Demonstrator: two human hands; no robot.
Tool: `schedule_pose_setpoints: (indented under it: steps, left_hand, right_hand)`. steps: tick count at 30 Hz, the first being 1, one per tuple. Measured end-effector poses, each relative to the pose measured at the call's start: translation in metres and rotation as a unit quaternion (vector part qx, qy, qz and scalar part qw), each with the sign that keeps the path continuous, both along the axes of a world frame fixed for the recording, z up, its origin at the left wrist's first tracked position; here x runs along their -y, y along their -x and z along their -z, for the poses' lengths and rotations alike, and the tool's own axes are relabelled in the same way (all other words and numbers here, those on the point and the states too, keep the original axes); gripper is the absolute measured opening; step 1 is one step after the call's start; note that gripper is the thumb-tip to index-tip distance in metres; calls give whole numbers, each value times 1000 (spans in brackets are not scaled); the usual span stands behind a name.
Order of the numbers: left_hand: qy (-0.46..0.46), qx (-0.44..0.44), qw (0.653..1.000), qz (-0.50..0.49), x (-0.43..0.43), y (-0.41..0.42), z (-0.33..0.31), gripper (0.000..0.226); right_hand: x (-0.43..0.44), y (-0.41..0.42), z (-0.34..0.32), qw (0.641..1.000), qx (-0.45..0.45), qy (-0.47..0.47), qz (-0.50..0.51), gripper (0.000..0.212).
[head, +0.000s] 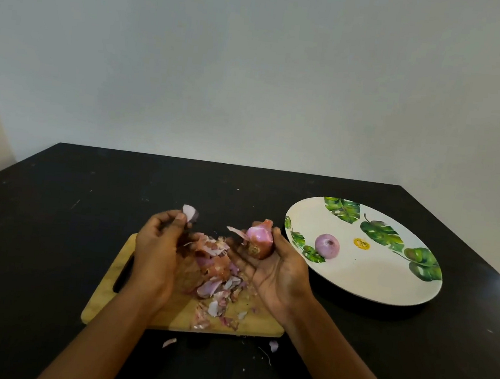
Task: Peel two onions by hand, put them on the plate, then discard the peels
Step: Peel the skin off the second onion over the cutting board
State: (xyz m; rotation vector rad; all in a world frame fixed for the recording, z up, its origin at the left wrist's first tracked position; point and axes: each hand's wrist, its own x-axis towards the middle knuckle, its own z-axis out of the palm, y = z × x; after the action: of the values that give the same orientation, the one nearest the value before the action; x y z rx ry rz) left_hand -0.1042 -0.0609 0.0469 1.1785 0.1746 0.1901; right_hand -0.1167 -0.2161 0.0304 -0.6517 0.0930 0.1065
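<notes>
My right hand [277, 272] grips a partly peeled red onion [258, 242] above the far edge of the wooden cutting board [107, 301]; loose skin still hangs off its top and left side. My left hand [156, 247] pinches a torn-off purple piece of peel [190, 213] between thumb and fingertips, held up left of the onion. A heap of peels [218, 275] lies on the board between my hands. One peeled onion [326, 245] sits on the white leaf-patterned plate [371, 282] to the right.
The board and plate rest on a black table [56, 200] against a pale wall. Two stray peel scraps [169, 342] lie on the table just in front of the board. The board's handle slot is beside my left wrist.
</notes>
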Motion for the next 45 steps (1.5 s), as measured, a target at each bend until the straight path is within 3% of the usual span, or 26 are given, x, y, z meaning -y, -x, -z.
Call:
schedule_pose_setpoints:
  steps: [4, 8, 10, 13, 17, 22, 27, 34, 42, 45]
  left_hand:
    - [-191, 56, 980, -24, 7, 1, 8, 9]
    - [-256, 72, 964, -29, 10, 0, 15, 26]
    - [-277, 78, 957, -17, 10, 0, 17, 30]
    - [-290, 115, 950, 12, 12, 2, 16, 13]
    - [-295, 161, 940, 63, 16, 8, 14, 8]
    - [-346, 213, 912, 60, 16, 8, 20, 29]
    - [-418, 284, 862, 42, 15, 9, 21, 53]
    - [-490, 306, 815, 47, 14, 8, 24, 53]
    - [-503, 295, 809, 78, 11, 4, 28, 48]
    - [-501, 296, 809, 81, 11, 3, 28, 49]
  right_hand:
    - [-3, 0, 6, 998, -9, 66, -5, 35]
    - [-3, 0, 6, 997, -6, 73, -2, 34]
    - [-3, 0, 6, 997, -3, 75, -1, 30]
    - [-2, 0, 7, 997, 6, 82, 2, 24]
    - [-2, -2, 8, 997, 19, 76, -5, 30]
    - [-4, -1, 8, 996, 24, 83, -11, 29]
    - [-3, -1, 9, 995, 18, 99, -9, 28]
    - [-4, 3, 7, 986, 31, 160, -18, 19]
    - [-4, 0, 10, 980, 45, 196, -10, 18]
    - [-5, -2, 12, 976, 50, 213, -6, 27]
